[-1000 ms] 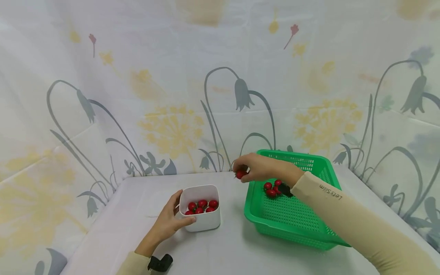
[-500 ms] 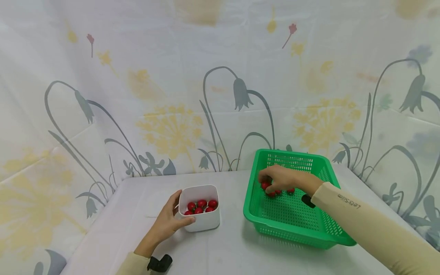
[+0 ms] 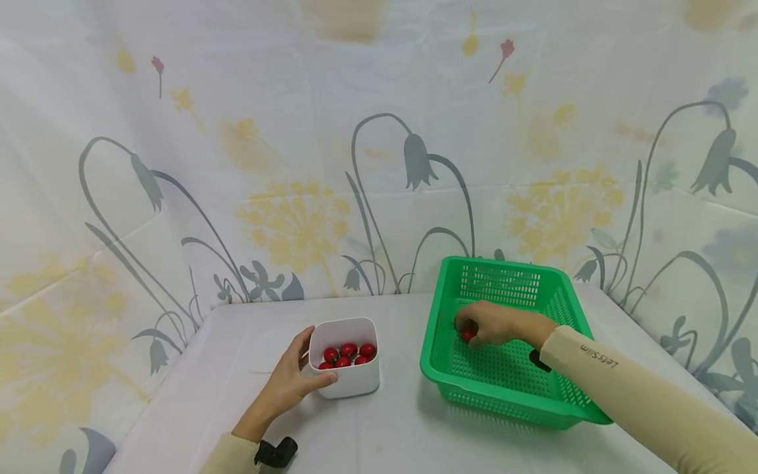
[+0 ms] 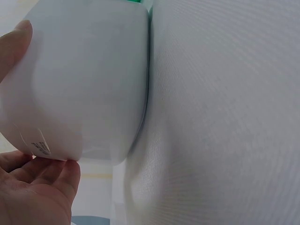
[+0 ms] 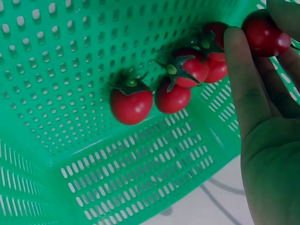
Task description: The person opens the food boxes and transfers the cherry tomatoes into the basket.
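My left hand (image 3: pixel 290 382) grips a white square box (image 3: pixel 351 382), thumb on the near wall and fingertips on the opposite side; the left wrist view shows this from low beside the box (image 4: pixel 89 79). Several red cherry tomatoes (image 3: pixel 343 362) lie inside it. My right hand (image 3: pixel 491 324) is down in the green basket (image 3: pixel 509 401), near its left side. In the right wrist view, thumb and fingers pinch a cherry tomato (image 5: pixel 265 35). Beside that hand, more cherry tomatoes (image 5: pixel 131 107) with green stems sit on the basket's perforated floor, mostly hidden in the head view.
Box and basket stand apart on a white-covered table (image 3: pixel 391 434), the basket to the right. A patterned curtain (image 3: pixel 379 164) with printed flowers hangs behind the table. Dark wrist cameras (image 3: pixel 278 453) are strapped to both wrists.
My right hand, with a cherry tomato in its fingers over the table a second ago, has moved right and down into the basket. My left hand has stayed on the box.
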Available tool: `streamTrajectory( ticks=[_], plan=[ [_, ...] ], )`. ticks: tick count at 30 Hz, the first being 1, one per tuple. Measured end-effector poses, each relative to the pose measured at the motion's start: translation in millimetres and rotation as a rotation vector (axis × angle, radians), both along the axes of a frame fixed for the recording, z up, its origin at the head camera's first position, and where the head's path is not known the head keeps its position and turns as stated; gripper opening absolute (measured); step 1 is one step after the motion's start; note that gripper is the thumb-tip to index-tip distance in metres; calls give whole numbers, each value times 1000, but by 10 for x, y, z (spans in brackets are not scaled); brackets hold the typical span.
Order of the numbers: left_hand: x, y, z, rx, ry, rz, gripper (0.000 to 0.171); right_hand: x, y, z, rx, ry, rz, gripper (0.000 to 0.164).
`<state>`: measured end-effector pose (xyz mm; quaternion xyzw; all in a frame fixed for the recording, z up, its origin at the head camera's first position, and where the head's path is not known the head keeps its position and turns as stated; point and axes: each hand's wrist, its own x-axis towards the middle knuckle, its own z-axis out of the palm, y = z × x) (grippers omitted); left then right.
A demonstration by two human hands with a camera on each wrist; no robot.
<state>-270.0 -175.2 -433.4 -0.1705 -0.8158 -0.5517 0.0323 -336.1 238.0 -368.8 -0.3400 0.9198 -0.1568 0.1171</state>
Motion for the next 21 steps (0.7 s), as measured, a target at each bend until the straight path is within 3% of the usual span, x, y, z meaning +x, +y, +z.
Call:
streamTrajectory(
  ticks=[10, 21],
  plan=[
    [7, -4, 8, 7, 9, -3, 101, -17, 6, -6, -2, 2, -6, 16],
    [8, 8, 2, 3, 12, -10, 98, -16, -36, 137, -14, 36, -30, 20]
  ],
)
